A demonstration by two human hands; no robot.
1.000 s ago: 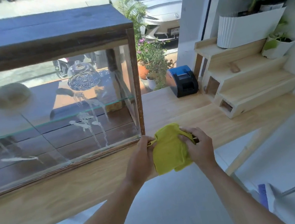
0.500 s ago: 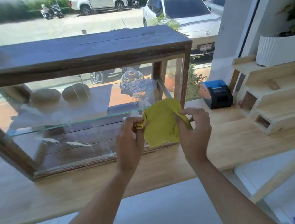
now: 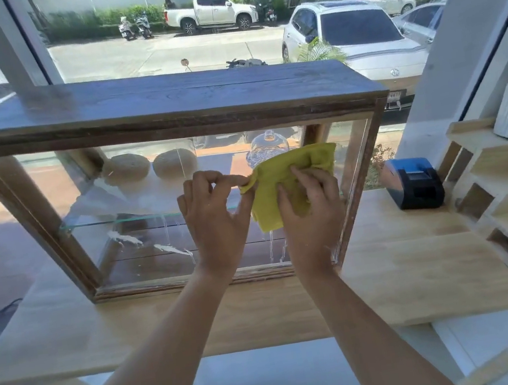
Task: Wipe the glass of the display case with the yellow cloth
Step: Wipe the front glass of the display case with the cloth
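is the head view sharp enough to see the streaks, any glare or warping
Head view: strong daylight from the window behind; white streaks show clearly on the display case glass; wide-angle lens bows the case frame; yellow cloth and both hands reasonably sharp, edges softer.

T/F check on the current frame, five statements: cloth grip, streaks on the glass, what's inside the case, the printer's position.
1. Both hands hold the yellow cloth. True: the left hand pinches its left corner and the right hand grips it from below.
2. The display case front glass is spotless. False: white streaks show on the lower pane.
3. Two round pale items sit on the upper glass shelf. True.
4. The black and blue printer stands left of the case. False: it stands to the right, on the wooden counter.
5. The cloth lies flat on the counter. False: it is held up at the glass.
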